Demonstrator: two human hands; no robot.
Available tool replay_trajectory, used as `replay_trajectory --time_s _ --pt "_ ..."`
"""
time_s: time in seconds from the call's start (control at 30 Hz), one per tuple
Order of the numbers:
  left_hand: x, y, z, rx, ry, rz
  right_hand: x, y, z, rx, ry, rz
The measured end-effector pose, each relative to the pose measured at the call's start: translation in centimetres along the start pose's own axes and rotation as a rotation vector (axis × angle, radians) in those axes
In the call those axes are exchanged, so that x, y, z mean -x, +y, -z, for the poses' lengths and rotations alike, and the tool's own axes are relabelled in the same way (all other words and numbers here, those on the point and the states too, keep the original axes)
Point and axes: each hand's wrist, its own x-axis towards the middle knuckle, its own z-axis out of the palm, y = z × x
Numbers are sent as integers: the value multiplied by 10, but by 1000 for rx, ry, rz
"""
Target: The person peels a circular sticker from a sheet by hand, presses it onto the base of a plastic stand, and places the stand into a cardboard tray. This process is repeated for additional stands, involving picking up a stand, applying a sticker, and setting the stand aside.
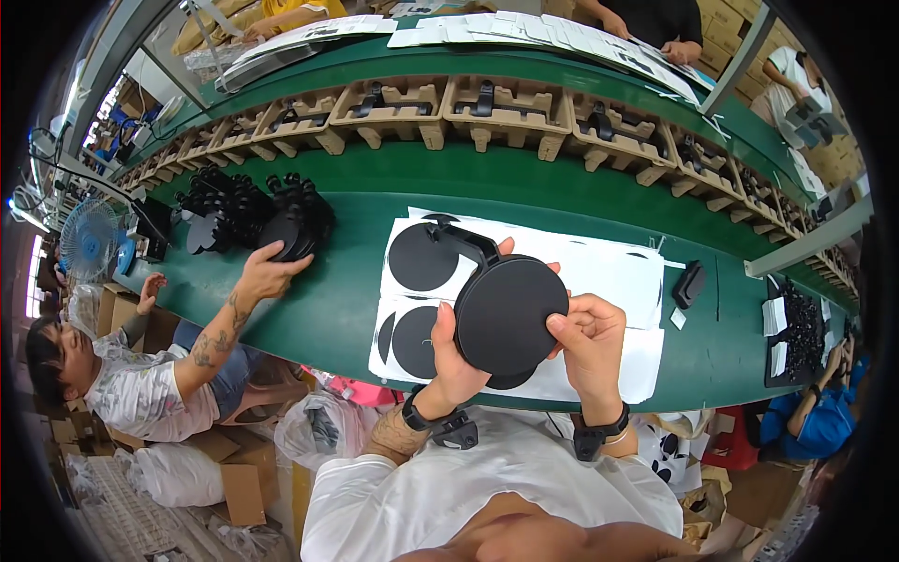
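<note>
I hold up a black stand by its round, flat base, whose broad face is toward me. A jointed arm extends from behind the base to the upper left. My left hand is closed around the base's left edge, some fingertips showing behind it. At the lower right rim, my right hand closes with the thumb on the face and bent fingers beside it. Beneath both hands lie white sheets bearing large black discs, partly hidden by the stand and hands.
At left, a co-worker's hand touches a cluster of black stands. Moulded brown trays holding black parts line the table's back. To the right are a small black block and a pile of small black parts.
</note>
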Motion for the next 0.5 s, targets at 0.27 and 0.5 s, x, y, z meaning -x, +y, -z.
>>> replay_trajectory --time_s 0.27,0.5 --pt "0 9 1 -88 -65 -18 0 -5 -5 77 -10 32" --pt "2 -14 22 -470 -52 -251 -13 -12 -15 447 27 114"
